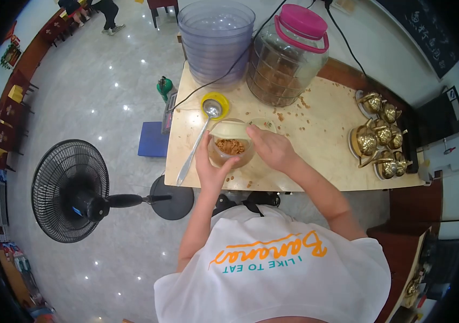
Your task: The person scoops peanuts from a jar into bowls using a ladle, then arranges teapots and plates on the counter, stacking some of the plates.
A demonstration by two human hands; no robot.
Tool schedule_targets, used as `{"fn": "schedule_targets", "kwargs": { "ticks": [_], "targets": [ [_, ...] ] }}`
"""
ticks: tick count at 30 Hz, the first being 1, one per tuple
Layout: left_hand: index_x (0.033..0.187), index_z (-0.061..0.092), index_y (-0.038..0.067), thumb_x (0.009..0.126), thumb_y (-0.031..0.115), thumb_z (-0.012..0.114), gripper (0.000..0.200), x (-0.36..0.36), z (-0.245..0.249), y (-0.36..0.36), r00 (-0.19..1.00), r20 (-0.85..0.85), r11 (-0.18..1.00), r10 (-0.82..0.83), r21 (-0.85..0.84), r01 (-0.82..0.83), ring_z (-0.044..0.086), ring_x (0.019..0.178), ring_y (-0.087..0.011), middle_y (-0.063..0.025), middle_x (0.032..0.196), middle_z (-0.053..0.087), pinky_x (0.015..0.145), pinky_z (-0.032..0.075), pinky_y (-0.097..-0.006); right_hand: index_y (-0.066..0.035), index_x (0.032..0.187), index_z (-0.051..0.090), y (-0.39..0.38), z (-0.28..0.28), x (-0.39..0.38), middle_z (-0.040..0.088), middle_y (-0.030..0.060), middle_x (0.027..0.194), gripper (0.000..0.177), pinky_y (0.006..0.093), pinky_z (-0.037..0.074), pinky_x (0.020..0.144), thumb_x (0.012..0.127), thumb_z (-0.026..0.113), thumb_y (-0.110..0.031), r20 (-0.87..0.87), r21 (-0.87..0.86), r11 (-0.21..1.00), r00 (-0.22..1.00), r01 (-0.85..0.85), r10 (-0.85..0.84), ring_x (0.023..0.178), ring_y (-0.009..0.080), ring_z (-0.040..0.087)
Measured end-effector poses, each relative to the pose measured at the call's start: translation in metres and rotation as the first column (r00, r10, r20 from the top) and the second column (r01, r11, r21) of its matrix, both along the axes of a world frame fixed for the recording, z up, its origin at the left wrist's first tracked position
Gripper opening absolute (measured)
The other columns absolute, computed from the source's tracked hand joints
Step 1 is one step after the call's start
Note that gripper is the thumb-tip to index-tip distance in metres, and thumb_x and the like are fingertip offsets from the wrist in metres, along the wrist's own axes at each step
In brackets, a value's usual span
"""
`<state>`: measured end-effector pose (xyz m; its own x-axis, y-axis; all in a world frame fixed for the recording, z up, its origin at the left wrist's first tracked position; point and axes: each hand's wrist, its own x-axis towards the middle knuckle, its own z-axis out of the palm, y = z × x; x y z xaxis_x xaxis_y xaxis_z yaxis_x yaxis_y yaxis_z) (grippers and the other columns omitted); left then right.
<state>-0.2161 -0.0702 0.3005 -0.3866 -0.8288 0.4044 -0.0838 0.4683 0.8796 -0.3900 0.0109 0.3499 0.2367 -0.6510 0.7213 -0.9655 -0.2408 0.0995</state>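
My left hand (pixel 211 171) is wrapped round the side of a clear round plastic tub (pixel 244 160), its thumb at the near rim. Brown crumbly pieces (pixel 230 146) fill the tub, though I cannot make out what they are. My right hand (pixel 275 149) grips a pale lid (pixel 229 130), tilted over the tub's far side so the contents still show. Just beyond, a long-handled metal ladle (pixel 212 109) rests with its bowl in a yellow dish (pixel 225 103); its handle (pixel 191 156) runs down the table to the left of my left hand.
A large pink-lidded jar (pixel 280 75) and stacked bluish tubs (pixel 213 46) stand at the table's back, with a black cable across them. Brown crumbs dot the wooden table (pixel 321 145). Several golden teapots (pixel 366 139) sit right. A black fan (pixel 70 191) stands left; people are far off.
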Motion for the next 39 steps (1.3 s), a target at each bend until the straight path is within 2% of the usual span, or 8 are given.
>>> {"fn": "schedule_targets", "kwargs": {
  "ticks": [3,7,9,12,21,27,32,39],
  "targets": [
    [0.130,0.036,-0.001,0.057,0.021,0.084,0.090,0.000,-0.001,0.000,1.000,0.018,1.000,-0.008,0.003,0.008,0.046,0.116,-0.0281,-0.0172,0.125,0.047,0.096,0.037,-0.0372,0.002,0.122,0.047,0.007,0.014,-0.006,0.060,0.0165,0.105,0.050,0.0300,0.053,0.063,0.073,0.055,-0.002,-0.094,0.070,0.995,0.993,-0.066,0.072,0.078,0.0243,0.064],
    [0.131,0.036,-0.001,0.058,0.020,0.083,0.090,0.001,-0.003,-0.002,0.999,0.042,1.000,-0.014,-0.001,0.014,0.046,0.118,-0.0265,-0.0168,0.127,0.047,0.096,0.037,-0.0366,0.003,0.120,0.047,0.008,-0.001,-0.011,0.061,0.0216,0.097,0.040,0.0304,0.054,0.063,0.081,0.052,-0.004,0.315,0.167,0.984,0.943,0.056,-0.107,0.076,0.0287,0.065],
    [0.131,0.035,-0.001,0.058,0.020,0.083,0.089,0.001,-0.004,-0.001,0.999,0.040,1.000,-0.015,-0.005,0.015,0.045,0.118,-0.0265,-0.0169,0.127,0.047,0.096,0.037,-0.0365,0.005,0.120,0.045,0.011,0.000,0.003,0.062,0.0224,0.093,0.035,0.0304,0.054,0.062,0.087,0.049,-0.005,0.682,0.350,0.908,0.602,0.232,-0.416,0.073,0.0297,0.066],
    [0.132,0.035,0.000,0.058,0.019,0.083,0.089,0.000,-0.004,-0.001,0.999,0.039,1.000,-0.011,-0.005,0.011,0.045,0.119,-0.0267,-0.0171,0.127,0.047,0.096,0.037,-0.0365,0.005,0.122,0.041,0.012,-0.040,-0.012,0.063,0.0196,0.088,0.033,0.0303,0.055,0.058,0.092,0.042,-0.008,0.988,0.133,0.971,-0.100,0.199,-0.115,0.069,0.0274,0.067],
    [0.132,0.034,0.000,0.062,0.016,0.080,0.085,0.000,-0.003,-0.001,0.998,0.040,0.999,-0.040,-0.024,0.041,0.045,0.119,-0.0275,-0.0173,0.127,0.047,0.096,0.036,-0.0376,0.001,0.122,0.040,0.032,-0.091,-0.031,0.062,0.0146,0.086,0.032,0.0280,0.054,0.057,0.094,0.042,-0.015,0.802,0.424,0.896,-0.405,-0.133,-0.440,0.066,0.0198,0.065],
    [0.131,0.036,0.000,0.076,0.010,0.065,0.062,0.025,-0.020,-0.015,1.000,-0.001,0.999,-0.003,0.051,0.003,0.046,0.115,-0.0307,-0.0169,0.123,0.049,0.098,0.034,-0.0380,0.002,0.099,0.054,0.047,-0.109,-0.050,0.058,0.0049,0.069,0.027,0.0224,0.044,0.047,0.089,0.054,-0.023,0.915,0.402,0.868,-0.096,0.293,-0.391,0.049,0.0098,0.049],
    [0.118,0.049,0.002,0.076,0.020,0.065,0.048,0.064,-0.058,-0.028,0.656,0.655,0.909,0.374,-0.401,-0.118,0.048,0.108,-0.0305,-0.0164,0.111,0.053,0.090,0.036,-0.0443,-0.001,0.088,0.058,0.072,-0.103,-0.066,0.058,0.0035,0.070,0.024,0.0211,0.042,0.050,0.088,0.056,-0.024,0.865,0.497,0.843,-0.201,0.205,-0.460,0.052,0.0081,0.049],
    [0.088,0.054,0.007,0.076,0.028,0.063,0.026,0.063,-0.092,-0.040,0.505,0.751,0.894,0.425,-0.435,-0.106,0.050,0.086,-0.0254,-0.0086,0.087,0.052,0.072,0.038,-0.0412,-0.002,0.104,0.059,-0.008,-0.078,-0.062,0.065,0.0093,0.081,0.027,0.0269,0.048,0.063,0.088,0.055,-0.024,0.912,0.337,0.937,0.215,0.090,-0.348,0.069,0.0173,0.063]
  ]
}}
